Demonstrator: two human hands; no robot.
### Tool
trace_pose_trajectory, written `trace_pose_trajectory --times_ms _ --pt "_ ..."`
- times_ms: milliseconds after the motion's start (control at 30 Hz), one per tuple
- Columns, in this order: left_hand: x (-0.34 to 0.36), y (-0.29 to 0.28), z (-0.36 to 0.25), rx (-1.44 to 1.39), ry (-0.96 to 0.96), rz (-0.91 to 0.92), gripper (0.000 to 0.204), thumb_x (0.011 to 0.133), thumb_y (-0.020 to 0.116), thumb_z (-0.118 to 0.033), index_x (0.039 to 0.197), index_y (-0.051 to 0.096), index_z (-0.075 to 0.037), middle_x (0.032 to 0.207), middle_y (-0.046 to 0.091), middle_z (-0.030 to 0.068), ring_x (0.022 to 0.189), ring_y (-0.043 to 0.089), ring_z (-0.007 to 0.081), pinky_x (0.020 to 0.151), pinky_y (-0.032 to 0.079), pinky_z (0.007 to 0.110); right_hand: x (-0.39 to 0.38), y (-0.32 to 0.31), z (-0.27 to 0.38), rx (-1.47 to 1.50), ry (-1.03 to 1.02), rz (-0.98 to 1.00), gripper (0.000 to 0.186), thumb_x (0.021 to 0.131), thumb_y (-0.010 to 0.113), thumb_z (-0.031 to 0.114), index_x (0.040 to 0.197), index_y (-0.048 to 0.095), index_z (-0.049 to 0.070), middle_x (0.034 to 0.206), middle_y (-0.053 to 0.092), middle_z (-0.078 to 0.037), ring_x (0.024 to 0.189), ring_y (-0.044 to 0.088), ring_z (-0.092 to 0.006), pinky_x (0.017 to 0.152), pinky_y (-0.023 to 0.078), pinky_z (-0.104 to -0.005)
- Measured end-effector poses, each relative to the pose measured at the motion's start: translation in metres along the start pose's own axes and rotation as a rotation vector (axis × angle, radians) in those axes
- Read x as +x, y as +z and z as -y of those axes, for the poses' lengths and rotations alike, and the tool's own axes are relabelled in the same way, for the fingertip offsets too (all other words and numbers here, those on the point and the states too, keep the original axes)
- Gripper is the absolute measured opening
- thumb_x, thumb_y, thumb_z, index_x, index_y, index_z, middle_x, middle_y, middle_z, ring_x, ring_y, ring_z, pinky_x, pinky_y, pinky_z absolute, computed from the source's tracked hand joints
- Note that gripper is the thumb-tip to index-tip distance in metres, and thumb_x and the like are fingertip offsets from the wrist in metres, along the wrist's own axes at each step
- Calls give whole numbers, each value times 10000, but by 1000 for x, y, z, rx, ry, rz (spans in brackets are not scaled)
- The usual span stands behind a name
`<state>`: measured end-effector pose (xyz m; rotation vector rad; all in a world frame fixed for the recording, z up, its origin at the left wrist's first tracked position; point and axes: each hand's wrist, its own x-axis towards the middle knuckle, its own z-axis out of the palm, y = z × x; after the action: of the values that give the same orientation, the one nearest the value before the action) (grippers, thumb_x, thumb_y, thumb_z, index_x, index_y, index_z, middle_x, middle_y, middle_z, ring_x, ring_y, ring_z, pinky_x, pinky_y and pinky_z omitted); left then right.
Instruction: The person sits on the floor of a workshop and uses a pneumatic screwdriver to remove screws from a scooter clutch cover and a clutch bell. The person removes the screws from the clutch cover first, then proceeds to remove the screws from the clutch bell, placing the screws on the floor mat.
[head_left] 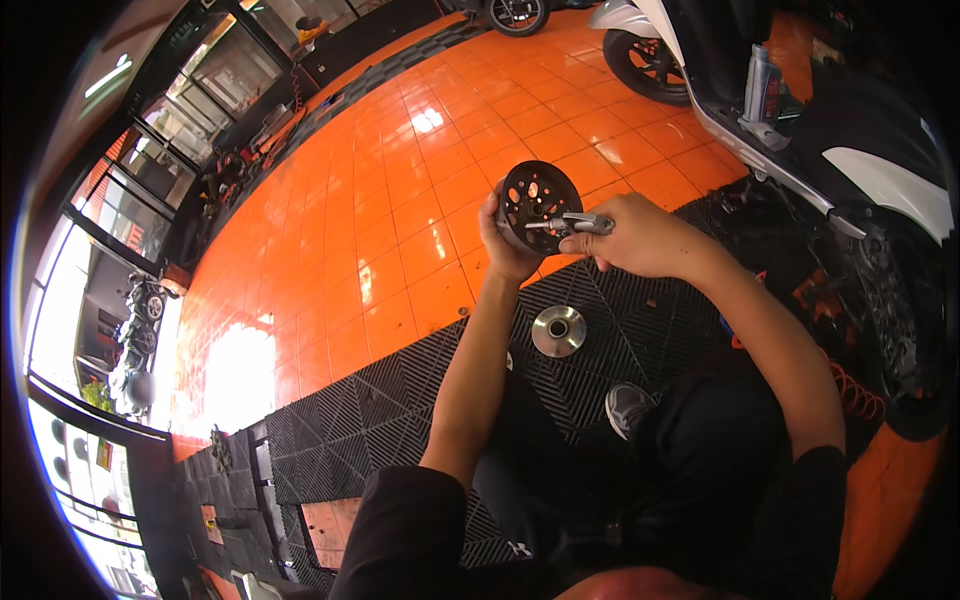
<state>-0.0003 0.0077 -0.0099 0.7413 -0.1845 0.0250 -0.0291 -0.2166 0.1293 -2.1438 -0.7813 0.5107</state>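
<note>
A person's left hand (510, 255) is up in the air by the far edge of the black mat (380, 420), holding a black round drum (540, 182) full of holes. The fingers I can see curl around its side; the rest are hidden. The right hand (640, 235), also near that edge, has its fingers wrapped around a grey tool (583, 223). Its thin tip points across the drum's face; I can't tell if they touch. A shiny metal ring (558, 331) lies on the mat. Right of the mat stands a scooter (885, 180), and past its far edge is orange floor (400, 210).
</note>
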Motion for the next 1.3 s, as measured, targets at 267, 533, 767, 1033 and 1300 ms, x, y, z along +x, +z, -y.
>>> trace_pose_trajectory --times_ms 267,533,767,1033,1300 --pt "0 13 2 7 79 -86 701 915 468 -653 1348 528 -105 1286 597 129 1144 602 341 933 524 530 6 -3 -7 -47 28 56 414 908 722 441 856 711 30 633 647 -46 611 635 -159 641 490 -331" --pt "2 5 0 -90 58 -32 678 931 445 -652 1315 559 -104 1244 611 131 1134 609 336 915 537 544 4 -3 -4 -113 96 75 440 900 729 452 872 686 16 669 662 -58 630 643 -151 638 502 -318" --pt "1 3 0 -144 33 -34 656 929 446 -656 1260 595 -110 1140 650 125 1094 626 329 867 553 546 1 -4 -8 -85 60 72 446 896 728 461 800 664 30 633 642 -66 621 639 -158 649 501 -335" --pt "1 -3 0 -159 24 -4 654 920 444 -675 1225 619 -123 1099 664 122 1046 628 317 848 540 510 -1 -6 -8 -142 124 57 394 908 732 396 847 735 7 636 672 -50 634 669 -150 659 512 -334" --pt "1 8 -2 -129 34 -73 693 910 427 -698 1272 599 -132 1186 649 115 1076 620 328 866 532 517 -6 -7 1 -126 121 46 409 896 744 398 818 722 -3 641 677 -64 624 672 -164 645 510 -324"
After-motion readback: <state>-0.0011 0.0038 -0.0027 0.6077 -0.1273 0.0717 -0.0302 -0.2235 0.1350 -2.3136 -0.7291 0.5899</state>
